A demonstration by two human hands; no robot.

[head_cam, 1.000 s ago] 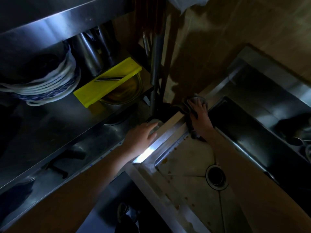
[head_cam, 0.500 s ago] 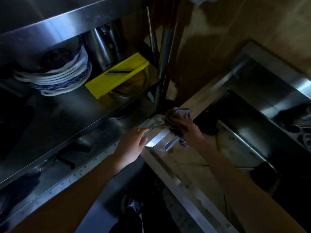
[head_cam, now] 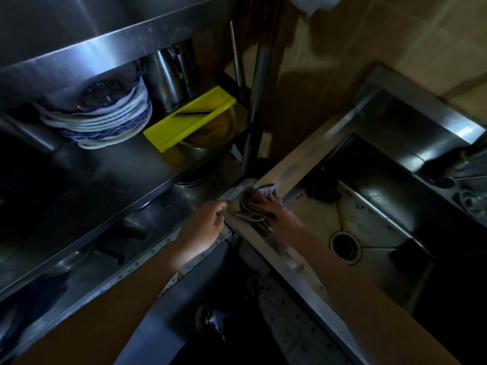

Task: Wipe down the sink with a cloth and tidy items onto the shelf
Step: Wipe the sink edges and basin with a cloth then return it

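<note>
The cloth (head_cam: pixel 255 209) lies on the left corner of the sink (head_cam: pixel 295 162) rim, just left of frame centre, folded into a few soft layers. It is limp, light and probably damp, so it will drag and bunch rather than slide. It is best worked under a flat palm, with the fingers holding the top fold so the layers do not peel apart.

The right hand (head_cam: pixel 275 213) lies on top of the cloth, fingers laid fairly flat and pressing it onto the metal. The light is poor, so I cannot tell whether the thumb tucks under a fold. The left hand (head_cam: pixel 204 225) sits just left of the cloth at the outer edge of the corner, fingers loosely bent and fingertips (head_cam: pixel 222 206) touching the rim. It holds nothing.

The basin floor is speckled with brown spots around the drain (head_cam: pixel 345 245), and a dark scourer-like lump (head_cam: pixel 322 191) sits in its upper corner. On the shelf (head_cam: pixel 118 169), upper left, stand stacked blue-and-white plates (head_cam: pixel 105 119) and a yellow slicer board (head_cam: pixel 189 119) resting across a metal bowl (head_cam: pixel 210 139).

A second ago the right hand had the cloth further along the rim, at its far corner, and the left hand lay flat on the bright strip of the rim. Since then the cloth has come down to the near-left corner, close beside the left hand. Half a second ago it looked bunched, and now it lies flatter.
</note>
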